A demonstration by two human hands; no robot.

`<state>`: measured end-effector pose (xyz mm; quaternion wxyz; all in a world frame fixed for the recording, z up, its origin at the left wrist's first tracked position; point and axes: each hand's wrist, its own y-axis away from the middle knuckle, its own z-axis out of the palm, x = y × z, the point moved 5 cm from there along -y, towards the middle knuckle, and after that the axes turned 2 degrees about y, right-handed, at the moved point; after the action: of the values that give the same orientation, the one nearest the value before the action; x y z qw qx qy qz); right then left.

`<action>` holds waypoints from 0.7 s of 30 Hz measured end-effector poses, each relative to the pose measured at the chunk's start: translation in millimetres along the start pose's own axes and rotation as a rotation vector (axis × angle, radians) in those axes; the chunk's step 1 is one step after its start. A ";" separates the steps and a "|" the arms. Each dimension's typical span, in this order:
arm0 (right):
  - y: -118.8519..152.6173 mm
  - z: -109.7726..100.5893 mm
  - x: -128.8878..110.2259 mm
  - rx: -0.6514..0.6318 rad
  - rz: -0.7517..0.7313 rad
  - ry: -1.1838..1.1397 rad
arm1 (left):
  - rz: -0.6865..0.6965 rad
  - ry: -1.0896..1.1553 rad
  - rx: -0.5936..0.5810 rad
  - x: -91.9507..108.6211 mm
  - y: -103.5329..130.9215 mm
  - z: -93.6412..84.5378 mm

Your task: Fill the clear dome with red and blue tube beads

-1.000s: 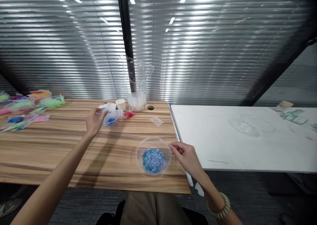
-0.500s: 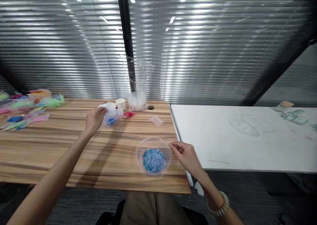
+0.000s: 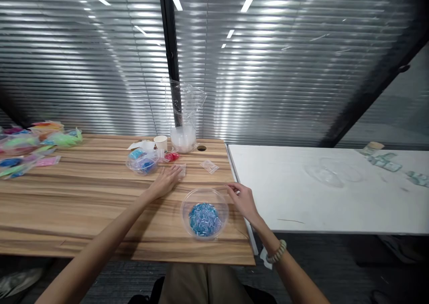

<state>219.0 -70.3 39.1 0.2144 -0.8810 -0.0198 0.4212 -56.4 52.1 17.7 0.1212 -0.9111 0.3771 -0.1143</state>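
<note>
A clear round bowl (image 3: pixel 204 192) holding blue and lilac tube beads (image 3: pixel 205 220) stands near the front right of the wooden table. My left hand (image 3: pixel 166 181) reaches behind it, fingers stretched flat, fingertips at a small clear plastic bag (image 3: pixel 182 170). Just right of the bowl's rim is my right hand (image 3: pixel 243 200), its thumb and forefinger pinched together. Whatever lies in that pinch is too fine to make out. A second small clear bag (image 3: pixel 209 166) lies farther back. Beyond my left hand sits a clear container (image 3: pixel 132 164) with blue packets inside.
Red packets (image 3: pixel 172 156), a paper cup (image 3: pixel 161 143) and a stack of clear bowls in plastic wrap (image 3: pixel 183 138) stand at the back. Colourful bags (image 3: pixel 47 139) pile up at the far left. A white table (image 3: pixel 278 192) adjoins on the right, with clear lids (image 3: pixel 323 174) on it.
My left hand has left the container at the back left and come right and nearer. A small clear bag now shows at its fingertips. My right hand remains beside the bowl, slightly farther back.
</note>
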 end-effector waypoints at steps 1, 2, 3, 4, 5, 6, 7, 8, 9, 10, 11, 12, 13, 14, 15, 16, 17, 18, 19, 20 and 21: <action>-8.2 5.6 2.8 -0.026 -0.064 0.063 | -0.018 -0.005 -0.005 -0.2 1.3 5.5; -17.2 12.1 4.4 -0.067 -0.136 0.152 | -0.035 -0.007 -0.003 -0.3 2.6 9.5; -26.9 19.0 5.1 -0.117 -0.208 0.250 | -0.049 -0.005 0.003 -0.2 3.8 12.3; -36.7 25.7 4.8 -0.165 -0.284 0.336 | -0.062 0.001 0.011 0.0 4.8 14.3; -46.2 32.7 3.9 -0.221 -0.363 0.411 | -0.075 0.007 0.021 0.2 5.5 15.6; -55.1 39.3 2.9 -0.274 -0.433 0.474 | -0.092 0.013 0.035 0.1 6.1 16.1; -63.6 44.7 2.5 -0.307 -0.475 0.522 | -0.109 0.016 0.054 0.0 6.5 15.9; -71.2 49.5 2.2 -0.332 -0.505 0.549 | -0.124 0.018 0.077 -0.3 6.9 15.1; -77.6 54.3 2.8 -0.363 -0.509 0.562 | -0.135 0.017 0.104 -0.4 7.3 13.5; -82.9 58.7 4.2 -0.391 -0.487 0.554 | -0.139 0.016 0.130 -0.2 7.8 11.6; -87.2 62.2 6.2 -0.409 -0.437 0.511 | -0.132 0.017 0.154 0.7 8.1 9.5; -90.5 64.9 8.3 -0.413 -0.370 0.438 | -0.114 0.020 0.174 2.7 8.3 7.4; -92.6 67.0 10.2 -0.406 -0.301 0.353 | -0.089 0.027 0.195 5.7 8.1 5.4; -93.6 68.7 11.4 -0.391 -0.241 0.269 | -0.064 0.041 0.216 9.8 7.5 3.7; -93.9 70.1 11.7 -0.372 -0.198 0.198 | -0.044 0.065 0.241 14.8 6.2 2.5; -93.5 71.5 10.9 -0.353 -0.172 0.147 | -0.037 0.103 0.269 20.4 4.1 1.6; -92.6 73.1 9.2 -0.342 -0.161 0.115 | -0.048 0.158 0.299 26.3 1.0 1.4; -91.4 75.1 6.8 -0.335 -0.157 0.095 | -0.076 0.228 0.330 32.2 -2.9 1.8; -90.2 77.1 4.3 -0.329 -0.149 0.066 | -0.125 0.308 0.356 37.6 -7.6 2.8; -88.7 79.6 1.4 -0.326 -0.140 0.033 | -0.189 0.395 0.374 42.4 -12.6 4.6; -86.9 82.5 -1.8 -0.325 -0.132 -0.003 | -0.252 0.475 0.374 46.9 -17.7 7.2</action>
<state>168.6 37.9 29.0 0.0965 -0.9003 -0.1457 0.3986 -10.2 31.7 21.8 0.1800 -0.8604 0.2517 -0.4050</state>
